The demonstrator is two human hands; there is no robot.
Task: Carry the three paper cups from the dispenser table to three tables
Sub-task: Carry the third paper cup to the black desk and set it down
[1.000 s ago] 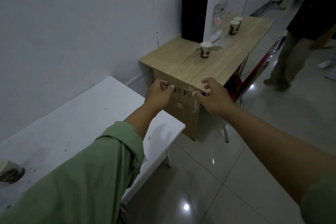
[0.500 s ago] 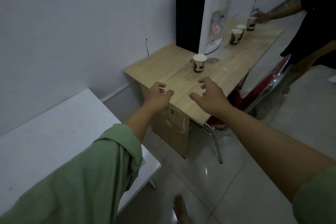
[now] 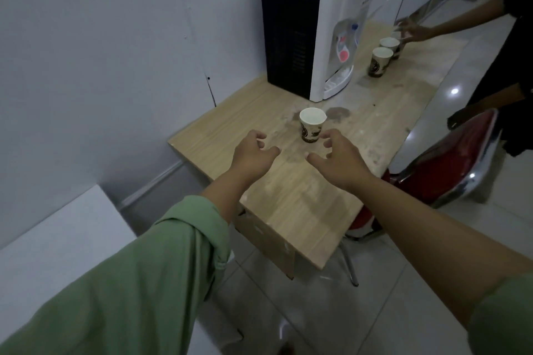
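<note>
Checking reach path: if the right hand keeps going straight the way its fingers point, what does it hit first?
Most likely the nearest paper cup. The right hand is open, its fingers aimed forward over the wooden table, and the cup stands just past the fingertips. Depth is uncertain from one view; nothing else appears between them.

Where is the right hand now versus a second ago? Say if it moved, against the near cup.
Yes. The right hand moved forward over the wooden table, fingers open beside the near cup.

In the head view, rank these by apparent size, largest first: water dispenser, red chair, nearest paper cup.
1. water dispenser
2. red chair, partly hidden by the wooden table, so its rank against the dispenser is unsure
3. nearest paper cup, clearly smallest
</note>
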